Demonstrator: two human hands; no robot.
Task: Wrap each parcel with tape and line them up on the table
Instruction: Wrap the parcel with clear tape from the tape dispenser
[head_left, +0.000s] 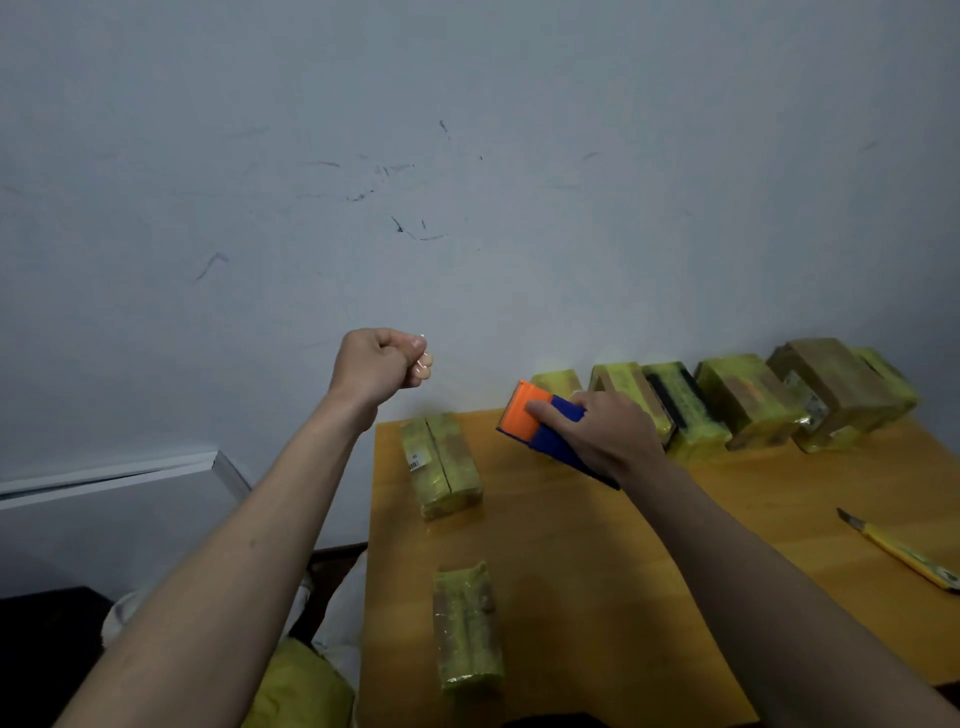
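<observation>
At frame centre, the right hand (597, 436) gripped the tape dispenser (545, 431) above the worktop (597, 571); the left hand (382, 366) pinched something unclear, raised.

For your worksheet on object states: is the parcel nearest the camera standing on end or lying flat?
Lying flat. The nearest parcel rests with its long side along the table, broad taped face up, neither of the hands touching it.

Count: 2 hands (382, 366), 1 tape dispenser (545, 426), 1 knife (904, 556), 1 tabletop (597, 545). Parcels (441, 465): 2 lying apart in front, roughly 6 in the back row; far end unclear.
</observation>
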